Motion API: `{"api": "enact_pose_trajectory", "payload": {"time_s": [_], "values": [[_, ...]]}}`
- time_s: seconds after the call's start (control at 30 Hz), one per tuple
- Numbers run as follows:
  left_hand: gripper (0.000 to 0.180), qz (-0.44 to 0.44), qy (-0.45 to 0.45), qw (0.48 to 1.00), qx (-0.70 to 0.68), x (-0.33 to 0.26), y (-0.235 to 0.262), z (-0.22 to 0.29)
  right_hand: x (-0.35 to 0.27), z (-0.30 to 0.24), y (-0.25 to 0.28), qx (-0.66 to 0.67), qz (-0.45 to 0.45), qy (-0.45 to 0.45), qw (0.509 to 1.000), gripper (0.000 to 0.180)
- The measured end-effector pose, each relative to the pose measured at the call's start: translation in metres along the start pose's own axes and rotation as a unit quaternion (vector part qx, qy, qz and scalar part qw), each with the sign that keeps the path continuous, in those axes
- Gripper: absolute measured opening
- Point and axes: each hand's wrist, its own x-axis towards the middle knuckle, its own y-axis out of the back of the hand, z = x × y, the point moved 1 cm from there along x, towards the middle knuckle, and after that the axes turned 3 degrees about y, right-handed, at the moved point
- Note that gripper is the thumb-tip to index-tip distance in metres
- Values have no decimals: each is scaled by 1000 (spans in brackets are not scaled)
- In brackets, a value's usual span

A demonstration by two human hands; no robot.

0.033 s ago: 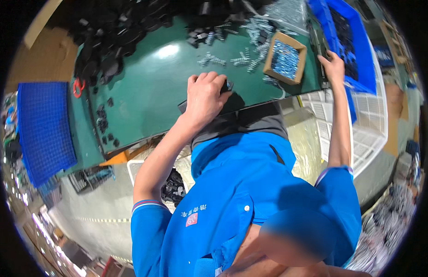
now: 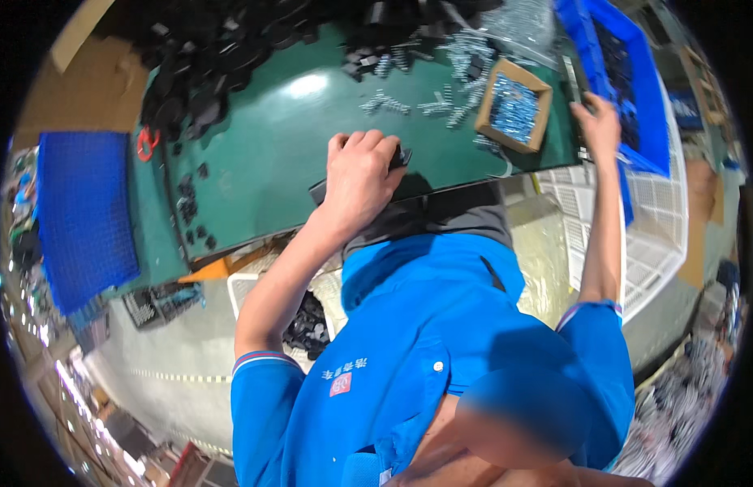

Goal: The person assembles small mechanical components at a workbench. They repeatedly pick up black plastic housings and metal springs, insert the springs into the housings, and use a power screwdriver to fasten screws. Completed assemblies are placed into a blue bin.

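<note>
My left hand (image 2: 360, 180) is closed over a dark, flat black part (image 2: 319, 191) at the near edge of the green worktable (image 2: 263, 154). One end of the part sticks out past the fingers on the right; most of it is hidden under the palm. At the table's right end, my right hand (image 2: 600, 126) has its fingers bent beside a thin metal rod (image 2: 572, 77). What lies within those fingers I cannot make out. A cardboard box (image 2: 545, 122) of small shiny bluish metal pieces stands just left of that hand.
Loose springs (image 2: 385, 103) lie near the box. Black parts (image 2: 206, 105) are heaped along the far side. Red-handled scissors (image 2: 148, 143) and blue mesh (image 2: 84, 219) are at left. A blue bin (image 2: 654, 122) and a white basket (image 2: 673, 243) flank my right arm.
The whole view has shifted slightly to the right. Relative to the table, my left hand sits a little closer to me; my right hand keeps its place beside the metal rod.
</note>
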Motion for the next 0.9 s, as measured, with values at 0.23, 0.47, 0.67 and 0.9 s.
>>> {"api": "enact_pose_trajectory", "payload": {"time_s": [0.23, 0.47, 0.67, 0.9], "values": [[19, -249, 265, 891, 271, -189, 73, -49, -15, -154, 16, -52, -243, 186, 950, 23], [35, -338, 325, 874, 127, -214, 76, -56, -26, -140, -18, -59, -212, 252, 943, 15], [28, -78, 252, 963, 56, 13, 52, -95, -35, -140, -8, 71, -181, 133, 972, 22], [58, 171, 294, 938, 68, 173, 30, -150, -33, -118, -28, 468, -89, -23, 879, 3]]}}
